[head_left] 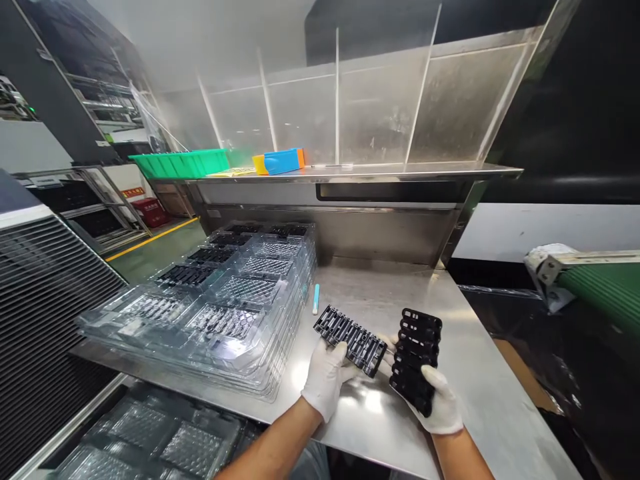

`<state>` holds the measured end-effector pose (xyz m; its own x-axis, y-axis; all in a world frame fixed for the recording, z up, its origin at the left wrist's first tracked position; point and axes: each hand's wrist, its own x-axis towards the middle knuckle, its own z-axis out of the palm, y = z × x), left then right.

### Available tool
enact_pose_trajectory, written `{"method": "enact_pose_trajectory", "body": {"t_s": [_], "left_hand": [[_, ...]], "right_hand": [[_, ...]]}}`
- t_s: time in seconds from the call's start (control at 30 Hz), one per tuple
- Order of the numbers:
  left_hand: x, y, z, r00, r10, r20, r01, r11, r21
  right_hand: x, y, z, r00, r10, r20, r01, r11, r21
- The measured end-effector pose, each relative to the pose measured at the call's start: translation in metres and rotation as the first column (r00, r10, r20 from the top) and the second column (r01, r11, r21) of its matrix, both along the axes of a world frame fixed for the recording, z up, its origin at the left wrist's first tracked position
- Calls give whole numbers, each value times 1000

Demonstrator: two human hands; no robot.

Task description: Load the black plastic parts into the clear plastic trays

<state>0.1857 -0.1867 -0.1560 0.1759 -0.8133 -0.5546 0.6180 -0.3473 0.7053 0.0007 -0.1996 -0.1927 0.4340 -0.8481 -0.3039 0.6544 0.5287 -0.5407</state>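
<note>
In my gloved left hand (325, 380) is a black ribbed plastic part (353, 339), tilted so its rows of channels and ridges face up. My gloved right hand (443, 403) grips a second black plastic part (416, 357) with a scalloped edge and small oval slots; the thumb lies on its face. Both parts are above the steel table (370, 283), side by side and close together. Fingertips of the right hand show between them, near the first part's right end. To the left stands a stack of clear plastic trays (225, 333), with similar black parts (185, 275) in some pockets.
A light-blue cutter-like tool (316, 300) lies on the table beside the tray stack. A steel shelf (400, 172) at the back carries a green bin (183, 163) and a blue-and-orange box (280, 161). More clear trays (145, 433) sit below left. A green conveyor (605, 287) stands at right.
</note>
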Motion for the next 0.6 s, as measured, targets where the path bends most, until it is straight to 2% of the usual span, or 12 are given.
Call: {"method": "enact_pose_trajectory", "body": {"t_s": [0.17,0.33,0.47,0.6], "left_hand": [[0,-4,6,995,-3,97,6,999,-33],[4,-9,14,981,29,194,-6,993,-119],[8,-12,11,968,65,240,-18,981,-195],[6,-12,5,951,80,298,-22,981,-194]], "right_hand": [[2,-2,7,1000,-15,4,15,999,50],[-1,1,-1,1000,-15,19,15,1000,22],[-5,2,-8,999,-13,-50,18,995,98],[-8,0,-7,999,7,-40,-5,999,48]]}}
